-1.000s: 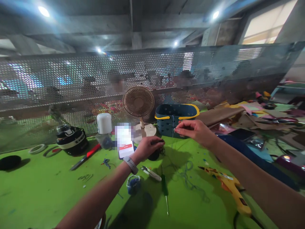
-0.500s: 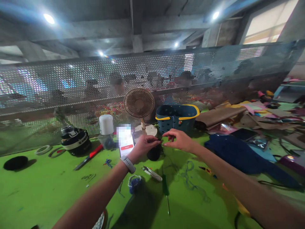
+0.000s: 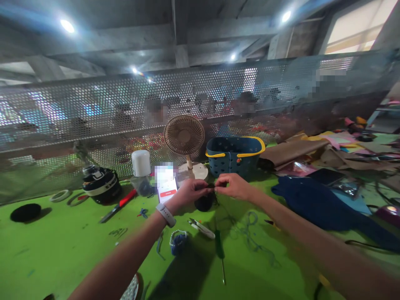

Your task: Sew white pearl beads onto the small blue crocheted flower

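While our left hand (image 3: 190, 193) pinches a small dark piece (image 3: 211, 185) beside a round black object (image 3: 204, 203), our right hand (image 3: 234, 186) meets it (grip unclear to us); a slack pinch could drop it.

craft workshop, concrete ceiling beam (image 3: 109, 39), perforated partition (image 3: 109, 93), green worktable (image 3: 62, 250) with snips (image 3: 202, 229) and screwdriver (image 3: 219, 246), heaped scraps (image 3: 346, 160)

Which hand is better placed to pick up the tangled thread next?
Probably the right hand: the tangled thread lies on its side, farther from the left hand. Both hands seem to pinch something small, dark.
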`<state>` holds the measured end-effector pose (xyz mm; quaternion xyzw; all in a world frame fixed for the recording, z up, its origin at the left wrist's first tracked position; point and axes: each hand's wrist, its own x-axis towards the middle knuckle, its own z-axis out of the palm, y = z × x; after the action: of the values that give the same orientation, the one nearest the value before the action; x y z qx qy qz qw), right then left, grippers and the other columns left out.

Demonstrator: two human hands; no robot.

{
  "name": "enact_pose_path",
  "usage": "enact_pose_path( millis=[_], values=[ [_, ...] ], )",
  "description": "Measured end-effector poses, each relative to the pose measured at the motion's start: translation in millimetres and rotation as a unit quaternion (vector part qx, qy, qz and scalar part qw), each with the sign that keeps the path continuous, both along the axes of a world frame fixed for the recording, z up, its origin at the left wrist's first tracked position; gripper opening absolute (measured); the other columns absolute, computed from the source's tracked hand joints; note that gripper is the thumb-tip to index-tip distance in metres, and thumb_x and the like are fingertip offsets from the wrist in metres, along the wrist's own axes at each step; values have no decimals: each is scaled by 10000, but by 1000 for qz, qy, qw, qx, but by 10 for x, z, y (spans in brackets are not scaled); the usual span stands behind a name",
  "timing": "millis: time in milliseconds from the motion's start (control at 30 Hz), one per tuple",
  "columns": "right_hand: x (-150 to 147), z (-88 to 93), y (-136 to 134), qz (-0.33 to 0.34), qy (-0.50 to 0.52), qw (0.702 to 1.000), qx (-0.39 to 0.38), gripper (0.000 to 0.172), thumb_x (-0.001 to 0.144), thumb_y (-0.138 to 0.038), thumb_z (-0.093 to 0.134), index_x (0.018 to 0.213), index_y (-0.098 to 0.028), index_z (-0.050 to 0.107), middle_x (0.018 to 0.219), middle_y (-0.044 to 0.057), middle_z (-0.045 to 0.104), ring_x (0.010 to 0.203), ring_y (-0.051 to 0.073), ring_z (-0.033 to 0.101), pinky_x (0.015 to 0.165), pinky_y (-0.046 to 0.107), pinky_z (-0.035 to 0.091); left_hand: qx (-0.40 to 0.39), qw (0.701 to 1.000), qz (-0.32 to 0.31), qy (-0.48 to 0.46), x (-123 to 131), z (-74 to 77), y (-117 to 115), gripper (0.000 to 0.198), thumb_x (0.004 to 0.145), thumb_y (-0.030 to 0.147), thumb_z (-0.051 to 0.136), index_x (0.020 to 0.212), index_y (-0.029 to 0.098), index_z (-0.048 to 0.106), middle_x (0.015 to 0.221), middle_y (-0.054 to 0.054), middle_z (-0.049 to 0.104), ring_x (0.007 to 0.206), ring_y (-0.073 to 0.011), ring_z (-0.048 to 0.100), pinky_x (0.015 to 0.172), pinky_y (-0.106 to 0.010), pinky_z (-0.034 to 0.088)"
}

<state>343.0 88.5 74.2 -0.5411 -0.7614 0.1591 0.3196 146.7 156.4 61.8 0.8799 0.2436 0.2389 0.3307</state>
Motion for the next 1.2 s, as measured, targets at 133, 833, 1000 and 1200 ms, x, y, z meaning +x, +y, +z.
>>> enact_pose_path(
  millis=[133,833,1000,1200],
  values=[
    [88,58,-54,-13,6,1000,-7,209,767,-341,632,685,-169,717,697,26,656,637,144,561,607,241,396,40,999,22,-7,-60,10,38,161,827,319,613,847,212,731,767,-32,713,726,-185,612,727,-311,477],
    [306,-87,-90,-49,-20,998,-32,204,731,-333,670,798,-159,755,715,49,664,644,174,576,616,272,397,-68,993,37,-86,34,86,-38,186,819,314,573,823,137,631,756,-39,669,691,-153,598,658,-268,458],
    [44,-33,-64,-28,14,999,-10,237,756,-272,606,903,-129,726,821,58,668,747,163,603,695,249,439,-85,992,34,-86,45,77,-49,168,816,295,573,835,140,633,753,-26,658,694,-142,583,657,-260,450],
    [-84,-17,-62,-38,40,998,-12,213,718,-330,639,766,-137,716,730,47,655,679,165,565,654,270,422,-87,992,40,-85,47,11,-26,144,819,270,585,865,146,641,783,-33,682,715,-148,597,686,-280,460]
  ],
)
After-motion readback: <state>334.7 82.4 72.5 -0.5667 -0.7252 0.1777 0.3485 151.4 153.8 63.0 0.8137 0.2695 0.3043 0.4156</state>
